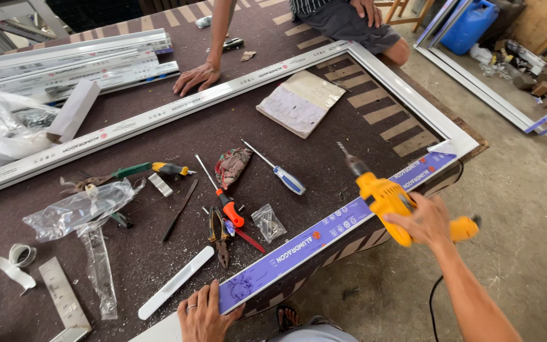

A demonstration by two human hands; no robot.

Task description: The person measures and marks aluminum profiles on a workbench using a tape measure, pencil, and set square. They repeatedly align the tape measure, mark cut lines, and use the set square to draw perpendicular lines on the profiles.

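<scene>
Two hands at work on bench (159, 136), brown-topped, littered with tools.

Right hand (427, 221): wrapped around grip of yellow drill (387, 201), fingers closed tight on the handle. Drill tilted, bit (344, 154) pointing up and away toward the far side, clear of the profile. Black cord (433, 297) hanging below the forearm.

Left hand (202, 313): laid flat on near end of purple-filmed profile (324, 231), fingers spread and pressing down, ring on one finger. Profile running diagonally along the near bench edge, from left hand up to the right corner, passing directly under the drill body; joined there to white frame (413, 95).

Between the hands, on the bench side of the profile: small clear bag (268, 221), pliers (221, 237), red-handled screwdriver (226, 204), blue-handled screwdriver (283, 174), rag (231, 164). Farther left: green-and-yellow-handled tool (153, 169), crumpled plastic bag (80, 209), white strip (175, 282), tape roll (21, 254), steel rule (63, 297).

Inside the frame: worn notebook (300, 101). Far left: stacked white profiles (71, 63).

Another person's hand (196, 77) resting flat on the far frame rail, well apart from both working hands. Blue canister (471, 25) on the floor beyond the bench.
</scene>
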